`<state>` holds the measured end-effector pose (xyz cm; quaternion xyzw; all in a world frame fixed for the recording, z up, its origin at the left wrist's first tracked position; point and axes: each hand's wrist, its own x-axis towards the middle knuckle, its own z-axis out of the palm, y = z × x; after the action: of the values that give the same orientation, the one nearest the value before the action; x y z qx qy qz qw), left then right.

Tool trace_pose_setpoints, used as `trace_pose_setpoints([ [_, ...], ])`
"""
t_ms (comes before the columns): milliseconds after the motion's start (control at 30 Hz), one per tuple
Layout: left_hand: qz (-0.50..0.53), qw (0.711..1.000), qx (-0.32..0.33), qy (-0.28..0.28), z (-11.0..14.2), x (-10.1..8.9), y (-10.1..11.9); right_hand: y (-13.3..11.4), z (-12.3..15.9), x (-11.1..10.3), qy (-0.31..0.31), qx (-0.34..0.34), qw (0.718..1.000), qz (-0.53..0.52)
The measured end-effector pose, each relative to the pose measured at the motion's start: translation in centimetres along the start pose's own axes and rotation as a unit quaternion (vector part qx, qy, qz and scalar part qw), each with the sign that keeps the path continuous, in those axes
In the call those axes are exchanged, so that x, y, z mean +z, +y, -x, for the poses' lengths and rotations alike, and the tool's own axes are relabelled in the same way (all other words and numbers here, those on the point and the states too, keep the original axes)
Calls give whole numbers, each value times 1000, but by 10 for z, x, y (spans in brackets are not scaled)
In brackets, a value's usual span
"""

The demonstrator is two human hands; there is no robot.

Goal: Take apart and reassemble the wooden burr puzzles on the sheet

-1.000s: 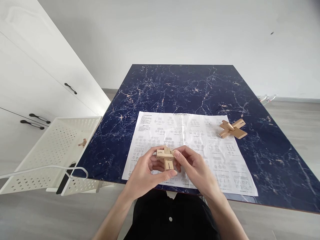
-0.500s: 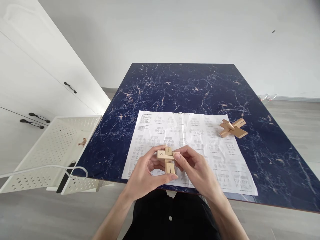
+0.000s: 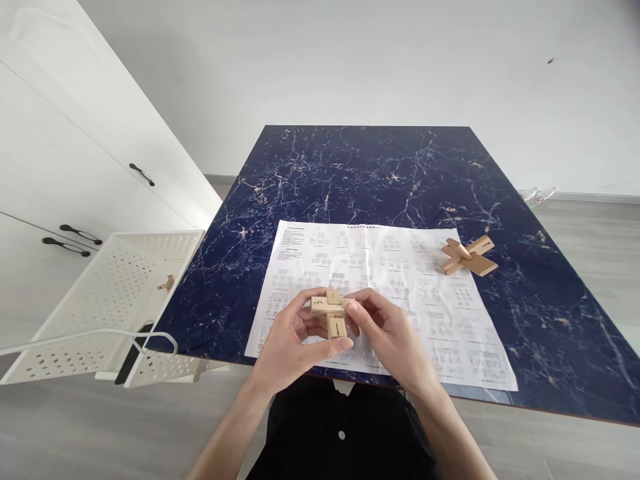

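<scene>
Both hands grip one wooden interlocking puzzle point(image 3: 329, 305) of crossed, numbered bars, held over the printed sheet. My left hand point(image 3: 293, 337) wraps its left side, the thumb lying along the near bar end marked 1. From the right, my right hand point(image 3: 393, 333) pinches the end of the crossbar marked 3 between thumb and fingers. Some of the left fingers are hidden behind the bars. Beneath lies the creased white instruction sheet point(image 3: 340, 267), covered in small diagrams. Another wooden cross-shaped puzzle point(image 3: 469, 256) rests over its upper right edge.
The blue marbled table point(image 3: 345, 173) has its near edge against my body. Left of it stands a white perforated cart point(image 3: 95, 313) with a small wooden piece point(image 3: 166, 283) inside. White cabinets point(image 3: 65, 147) with black handles line the left side.
The puzzle in my hands has shifted slightly up and left and tilted a little. Both hands have moved slightly with it. The other puzzle and the sheet stay in place.
</scene>
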<state>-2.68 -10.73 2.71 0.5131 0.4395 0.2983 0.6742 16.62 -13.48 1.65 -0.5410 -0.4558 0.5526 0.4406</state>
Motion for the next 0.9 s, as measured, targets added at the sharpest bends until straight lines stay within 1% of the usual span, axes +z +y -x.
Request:
trace_pose_setpoints([
  [100,-7,1000,6,15,1,-2,-1,3,0,-3,5,-23,1000,19],
  [167,-7,999,16,34,2,-5,-3,5,2,-7,26,-38,998,52],
  [267,-2,997,25,76,3,-11,-8,9,6,-15,74,-64,986,137],
  [333,5,994,33,104,3,-15,-12,11,7,-16,90,-87,971,203],
  [433,4,989,51,140,3,-19,-18,16,7,-12,75,-114,953,270],
  [533,-14,985,66,156,4,-19,-21,22,6,-2,41,-130,945,299],
  [633,-22,986,76,146,4,-18,-21,27,3,4,12,-155,929,335],
  [767,-26,988,81,130,3,-17,-18,26,0,3,-28,-194,901,386],
  [833,-30,988,78,131,3,-17,-18,24,-1,2,-30,-202,902,381],
  [900,-36,987,77,135,3,-17,-20,23,0,2,-17,-190,919,344],
])
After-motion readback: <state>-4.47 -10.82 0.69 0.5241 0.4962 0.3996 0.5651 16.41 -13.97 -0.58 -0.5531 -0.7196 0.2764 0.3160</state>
